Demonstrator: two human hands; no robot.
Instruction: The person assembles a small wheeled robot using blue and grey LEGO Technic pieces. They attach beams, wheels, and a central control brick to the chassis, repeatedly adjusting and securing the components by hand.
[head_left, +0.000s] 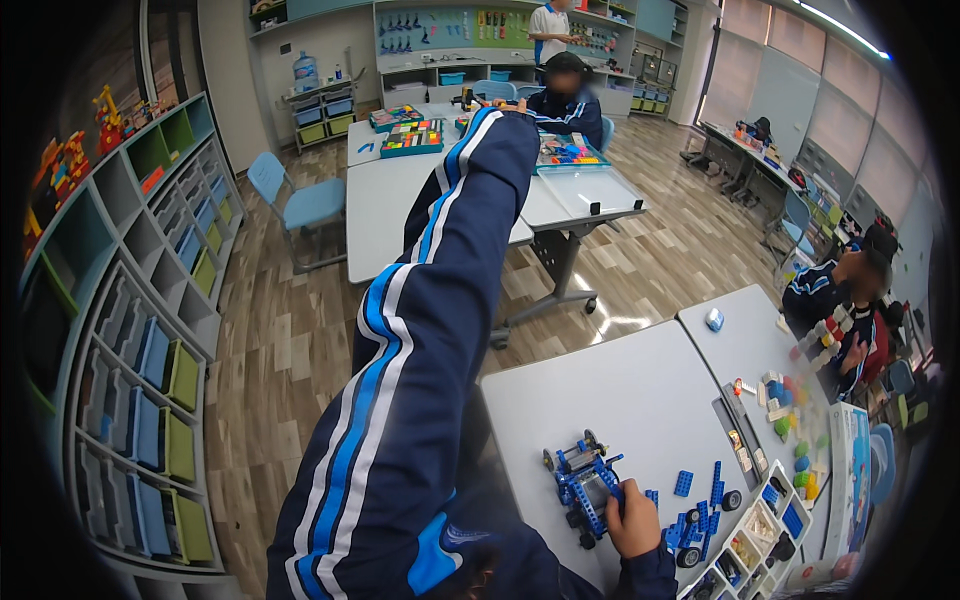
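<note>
My left arm, in a dark blue sleeve [440, 260] with light blue and white stripes, stretches up and forward across the view. Only a sliver of my left hand [519, 106] seems to show past the cuff; its fingers cannot be made out. At the lower right my right hand [636, 518] is closed on the near side of a blue toy-brick vehicle [583, 488] with dark wheels, which stands on the grey-white table [610, 390]. Right of that hand lie a small blue plate [683, 483] and blue beams with black wheels [690, 545].
A white compartment tray [757, 527] of bricks is at the table's right, with colourful bricks [783, 425] beyond. Ahead, another table [385, 215] holds brick boxes [412, 138], and a person [567, 105] sits there. A blue chair [312, 203] and shelves with drawers [150, 350] stand left.
</note>
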